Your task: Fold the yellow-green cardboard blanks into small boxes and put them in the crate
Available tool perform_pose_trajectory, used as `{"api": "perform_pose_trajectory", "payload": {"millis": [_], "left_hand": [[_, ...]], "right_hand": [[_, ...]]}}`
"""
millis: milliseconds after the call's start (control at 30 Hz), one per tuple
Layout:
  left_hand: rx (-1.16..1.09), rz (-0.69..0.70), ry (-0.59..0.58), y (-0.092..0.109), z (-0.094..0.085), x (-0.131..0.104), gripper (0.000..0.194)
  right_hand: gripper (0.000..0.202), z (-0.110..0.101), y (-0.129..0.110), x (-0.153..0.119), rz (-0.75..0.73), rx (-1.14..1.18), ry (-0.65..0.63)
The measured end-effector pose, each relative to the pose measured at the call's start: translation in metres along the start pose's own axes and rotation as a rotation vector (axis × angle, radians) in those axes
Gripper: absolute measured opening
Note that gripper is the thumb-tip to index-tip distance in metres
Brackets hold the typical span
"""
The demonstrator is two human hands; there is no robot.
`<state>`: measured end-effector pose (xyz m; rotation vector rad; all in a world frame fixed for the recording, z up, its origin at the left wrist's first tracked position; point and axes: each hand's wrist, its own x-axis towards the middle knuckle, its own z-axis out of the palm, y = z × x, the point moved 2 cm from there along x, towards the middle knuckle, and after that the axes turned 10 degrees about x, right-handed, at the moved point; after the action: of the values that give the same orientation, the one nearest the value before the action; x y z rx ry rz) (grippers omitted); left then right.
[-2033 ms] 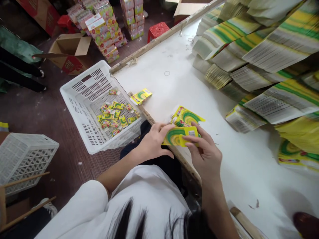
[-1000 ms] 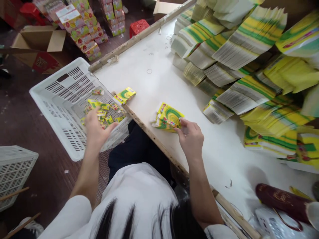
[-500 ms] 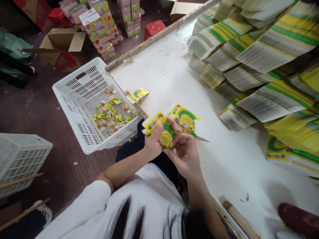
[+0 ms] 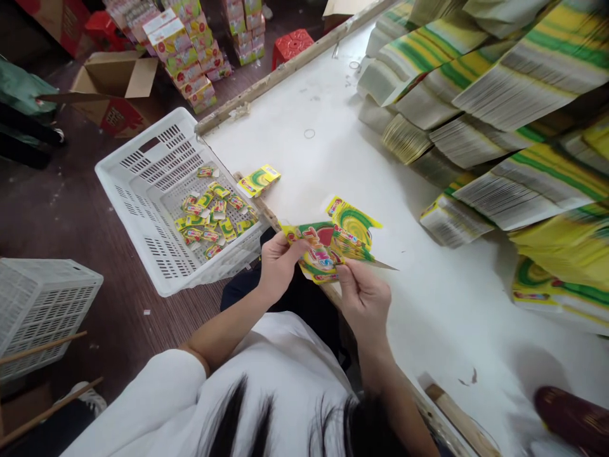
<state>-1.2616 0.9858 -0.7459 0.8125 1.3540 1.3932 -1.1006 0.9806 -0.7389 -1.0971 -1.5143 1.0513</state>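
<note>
A yellow and green printed carton (image 4: pixel 318 252) is stretched between my hands over the table's near edge. My left hand (image 4: pixel 278 266) pinches its left end with the thumb on top. On the lower right corner, my right hand (image 4: pixel 365 295) closes its thumb and fingers. Just beyond lies a small pile of flat cartons (image 4: pixel 354 225) with the same print, partly behind the held one. Farther left, another yellow carton (image 4: pixel 259 180) rests at the table edge. Beside the table, a white plastic crate (image 4: pixel 178 289) contains several small folded boxes (image 4: pixel 204 216).
Tall bundles of flat cartons (image 4: pixel 514 184) are stacked along the right of the white table (image 4: pixel 295 165). Past the table stand a red stool (image 4: pixel 291 46), piled pink boxes (image 4: pixel 178 54) and an open cardboard box (image 4: pixel 114 95). A second crate (image 4: pixel 42 311) is at far left.
The carton in my hands has turned to show its lettered face and is spread wider. My left hand has shifted left, and my right hand has closed on the carton's right end.
</note>
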Motion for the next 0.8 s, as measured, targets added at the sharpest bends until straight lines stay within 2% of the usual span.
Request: {"api": "perform_pose_trajectory", "payload": {"millis": [67,167,233,300,400,467,533,667,700,800], "left_hand": [[0.025,0.051,-0.034,0.01,-0.005,0.006,0.039],[0.066,0.143,-0.164,0.023,-0.01,0.011,0.051],[0.075,0.129,-0.229,0.026,-0.008,0.006,0.06],[0.042,0.084,-0.201,0.024,-0.002,-0.001,0.059],[-0.05,0.039,-0.037,0.018,0.008,-0.012,0.046],[-0.069,0.029,0.017,0.015,0.012,-0.015,0.042],[-0.08,0.079,0.007,0.015,0.015,-0.015,0.048],[-0.011,0.306,-0.046,0.019,0.014,-0.016,0.086],[0.03,0.322,-0.053,0.019,0.014,-0.017,0.087],[0.071,0.274,-0.059,0.015,0.01,-0.02,0.066]], "right_hand": [[0.02,-0.006,0.003,0.001,-0.014,-0.001,0.025],[0.02,-0.014,0.005,0.005,-0.054,0.049,0.075],[0.024,-0.013,0.001,0.007,-0.082,0.052,0.059],[0.031,-0.007,-0.008,0.005,-0.124,-0.015,0.048],[0.041,0.009,-0.019,-0.002,-0.201,-0.118,0.033],[0.045,0.02,-0.022,-0.007,-0.206,-0.078,-0.028],[0.047,0.026,-0.022,-0.011,-0.168,0.013,-0.086],[0.044,0.03,-0.021,-0.013,-0.126,0.086,-0.12],[0.042,0.03,-0.021,-0.013,-0.123,0.093,-0.126],[0.035,0.031,-0.02,-0.011,-0.043,0.195,-0.137]]}}
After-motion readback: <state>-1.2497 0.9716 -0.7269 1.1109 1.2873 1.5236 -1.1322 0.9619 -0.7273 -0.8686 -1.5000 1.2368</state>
